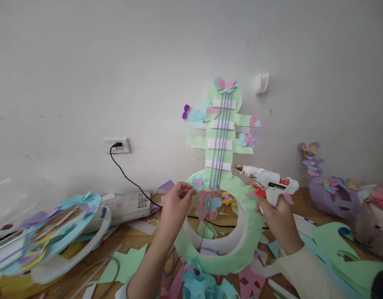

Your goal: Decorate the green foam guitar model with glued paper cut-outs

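Note:
A guitar made of light green paper (221, 263) stands upright against the wall, with a ring-shaped body, white strips across its neck and purple strings. My left hand (178, 203) is at the upper left of the ring, thumb and fingers pinched at the edge of a small blue paper flower (199, 182) with a pink middle. In my right hand (280, 220) is a white glue gun (269, 180) with an orange trigger; its nozzle points left, close to the base of the neck. A pink and blue paper butterfly (209, 205) hangs within the ring's opening.
A blue paper instrument (69, 236) lies at the left beside a white box (126, 211). A black cord runs from the wall socket (117, 145) behind the guitar. Paper scraps (126, 261) litter the wooden table. Green cutouts (331, 245) and a purple paper ring (317, 197) are at right.

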Tool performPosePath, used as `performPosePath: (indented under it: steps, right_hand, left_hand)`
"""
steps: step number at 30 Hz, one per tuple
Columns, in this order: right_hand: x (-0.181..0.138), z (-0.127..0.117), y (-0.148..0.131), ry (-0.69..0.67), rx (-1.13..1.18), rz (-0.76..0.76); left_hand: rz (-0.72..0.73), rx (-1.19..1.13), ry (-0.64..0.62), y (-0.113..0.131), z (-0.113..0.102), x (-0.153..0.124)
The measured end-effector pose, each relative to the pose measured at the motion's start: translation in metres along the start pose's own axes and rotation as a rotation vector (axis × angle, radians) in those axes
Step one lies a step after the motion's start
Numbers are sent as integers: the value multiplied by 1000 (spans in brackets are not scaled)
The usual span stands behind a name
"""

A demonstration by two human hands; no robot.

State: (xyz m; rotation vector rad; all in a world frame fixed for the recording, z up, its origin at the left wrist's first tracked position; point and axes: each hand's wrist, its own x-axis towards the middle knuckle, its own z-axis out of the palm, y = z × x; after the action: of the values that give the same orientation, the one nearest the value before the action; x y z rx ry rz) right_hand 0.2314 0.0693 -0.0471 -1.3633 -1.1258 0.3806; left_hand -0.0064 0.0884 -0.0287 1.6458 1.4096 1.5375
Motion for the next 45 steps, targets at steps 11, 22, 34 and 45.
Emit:
performPosePath:
  steps: [11, 22, 34, 45]
  right_hand:
    - [-1, 0, -3, -2, -37, 22]
    - [-1, 2, -4, -6, 0, 37]
    - [-3, 1, -6, -25, 6, 51]
    - [40, -26, 44, -130, -298, 73]
  left_hand:
    - [24, 115, 36, 10, -5, 1]
    - [40, 115, 12, 5, -6, 4]
    - [40, 166, -25, 6, -5, 3]
    - [60, 107, -55, 22, -7, -13]
